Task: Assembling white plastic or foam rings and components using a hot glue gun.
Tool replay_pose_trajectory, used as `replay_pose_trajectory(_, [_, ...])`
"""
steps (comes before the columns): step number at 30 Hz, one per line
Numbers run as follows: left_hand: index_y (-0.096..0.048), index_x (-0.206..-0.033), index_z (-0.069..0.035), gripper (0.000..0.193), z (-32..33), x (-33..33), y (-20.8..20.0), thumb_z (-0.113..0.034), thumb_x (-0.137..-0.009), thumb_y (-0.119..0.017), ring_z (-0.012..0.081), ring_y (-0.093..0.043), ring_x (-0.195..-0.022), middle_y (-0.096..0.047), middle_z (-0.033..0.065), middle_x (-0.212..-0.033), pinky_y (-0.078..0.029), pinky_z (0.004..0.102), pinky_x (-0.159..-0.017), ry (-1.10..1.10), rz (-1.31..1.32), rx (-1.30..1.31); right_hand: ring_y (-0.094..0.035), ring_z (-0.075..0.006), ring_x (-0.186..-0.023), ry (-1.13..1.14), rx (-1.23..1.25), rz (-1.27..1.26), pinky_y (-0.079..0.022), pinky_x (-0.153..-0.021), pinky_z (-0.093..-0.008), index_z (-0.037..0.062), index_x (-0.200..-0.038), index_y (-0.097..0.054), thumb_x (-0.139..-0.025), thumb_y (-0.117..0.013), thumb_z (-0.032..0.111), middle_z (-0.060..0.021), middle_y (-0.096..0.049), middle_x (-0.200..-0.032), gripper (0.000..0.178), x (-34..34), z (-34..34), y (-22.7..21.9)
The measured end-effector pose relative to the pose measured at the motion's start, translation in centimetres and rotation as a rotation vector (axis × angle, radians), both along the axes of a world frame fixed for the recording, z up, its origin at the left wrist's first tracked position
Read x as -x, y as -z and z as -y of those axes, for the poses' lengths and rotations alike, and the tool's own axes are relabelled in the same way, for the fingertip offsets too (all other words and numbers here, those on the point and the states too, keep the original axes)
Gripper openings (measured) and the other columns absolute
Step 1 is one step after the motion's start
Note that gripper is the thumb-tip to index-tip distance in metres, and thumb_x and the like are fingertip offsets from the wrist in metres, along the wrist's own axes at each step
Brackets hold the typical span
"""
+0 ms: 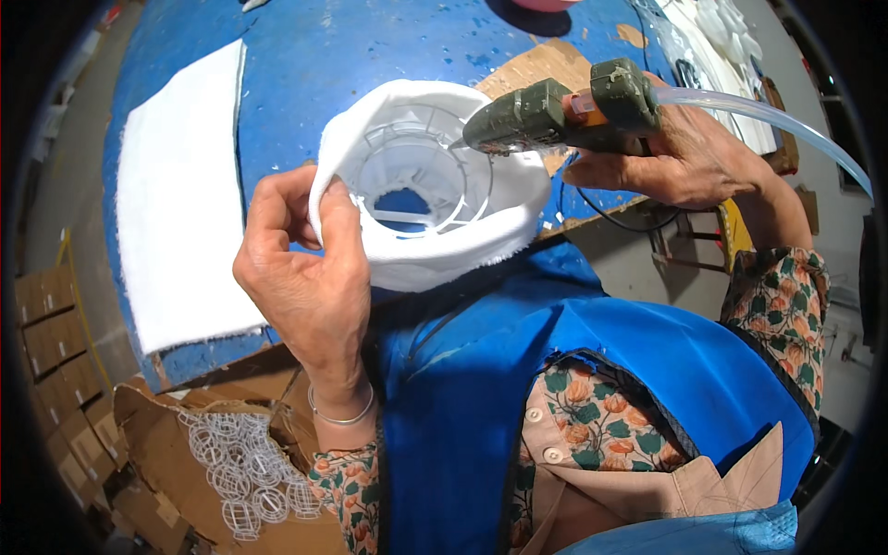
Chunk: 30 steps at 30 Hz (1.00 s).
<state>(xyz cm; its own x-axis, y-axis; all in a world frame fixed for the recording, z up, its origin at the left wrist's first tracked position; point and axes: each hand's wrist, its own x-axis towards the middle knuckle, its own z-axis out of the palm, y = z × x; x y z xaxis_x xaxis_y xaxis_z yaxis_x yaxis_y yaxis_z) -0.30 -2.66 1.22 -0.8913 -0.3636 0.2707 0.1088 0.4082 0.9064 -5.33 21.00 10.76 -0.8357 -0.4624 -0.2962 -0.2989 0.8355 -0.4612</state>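
Note:
In the middle, at the table's near edge, a white fabric lampshade (444,262) is tilted so that I look into its opening. Inside it show a translucent lining and a white wire ring with spokes (481,190). My left hand (310,268) pinches the lampshade's left rim between thumb and fingers. In my right hand (680,157) is a dark green glue gun (527,118), its nozzle pointing left into the opening, close to the wire frame. Whether the tip touches anything, I cannot tell. A clear hose-like glue stick (768,109) runs from the gun's back to the right.
White fabric sheets (180,203) lie at the left of the blue table (305,55). A piece of cardboard (541,69) lies behind the lampshade. Below left, a cardboard box (162,435) holds several white wire rings (250,472). A black cord (615,222) hangs over the table's edge.

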Motion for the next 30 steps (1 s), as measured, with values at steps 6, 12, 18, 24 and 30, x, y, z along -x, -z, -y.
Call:
replay_pose_trajectory(6, [-0.064, -0.083, 0.001, 0.008, 0.3, -0.1, 0.1, -0.003, -0.077, -0.061, 0.0059, -0.044, -0.057, -0.059, 0.0013, -0.066, -0.036, 0.0210, -0.051, -0.002, -0.001, 0.019, -0.058, -0.0274, -0.097, 0.080, -0.014, 0.065, -0.046, -0.082, -0.0398, 0.0136, -0.113, -0.057, -0.070, -0.077, 0.036, -0.0099, -0.057, -0.104, 0.053, -0.3, 0.2, -0.5])
replay_pose_trajectory(12, [-0.064, -0.083, 0.000, 0.008, 0.2, 0.0, 0.1, -0.003, -0.077, -0.061, 0.0054, -0.045, -0.057, -0.059, 0.0008, -0.066, -0.037, 0.0204, -0.051, 0.001, 0.011, 0.000, -0.058, -0.0260, -0.099, 0.051, 0.011, 0.046, -0.047, -0.082, -0.0369, 0.0108, -0.110, -0.059, -0.067, -0.079, 0.034, -0.0104, -0.058, -0.105, 0.053, -0.5, 0.0, -1.0])
replay_pose_trajectory(18, [-0.065, -0.084, 0.000, 0.008, 0.9, -0.5, 0.4, -0.003, -0.078, -0.062, 0.0052, -0.046, -0.057, -0.059, 0.0012, -0.066, -0.038, 0.0202, -0.052, 0.001, -0.015, 0.001, -0.063, -0.0190, -0.083, 0.176, 0.638, 0.117, -0.050, -0.073, -0.0276, 0.0021, -0.107, -0.057, -0.082, -0.064, 0.032, -0.0100, -0.064, -0.089, 0.040, 2.2, -4.3, 3.4])
replay_pose_trajectory(24, [-0.064, -0.086, 0.002, 0.009, 0.8, -0.2, -1.2, -0.003, -0.079, -0.064, 0.0046, -0.045, -0.058, -0.057, -0.0009, -0.066, -0.038, 0.0187, -0.054, 0.032, 0.011, -0.009, -0.058, -0.0088, -0.062, 0.493, 0.756, 0.327, -0.045, -0.056, -0.0183, 0.0059, -0.097, -0.060, -0.090, -0.047, 0.052, -0.0054, -0.062, -0.083, 0.049, 4.8, -6.9, 13.0])
replay_pose_trajectory(30, [-0.053, -0.111, 0.003, 0.032, 0.2, -1.8, -1.1, -0.010, -0.084, -0.063, 0.0059, -0.046, -0.071, -0.054, 0.0028, -0.087, -0.038, 0.0183, -0.062, -0.124, 0.007, -0.040, -0.059, -0.0227, -0.060, 0.040, -0.596, -0.214, -0.046, -0.062, -0.0330, 0.0062, -0.102, -0.064, -0.092, -0.038, 0.055, -0.0112, -0.061, -0.068, 0.056, 4.7, -9.6, 13.8])
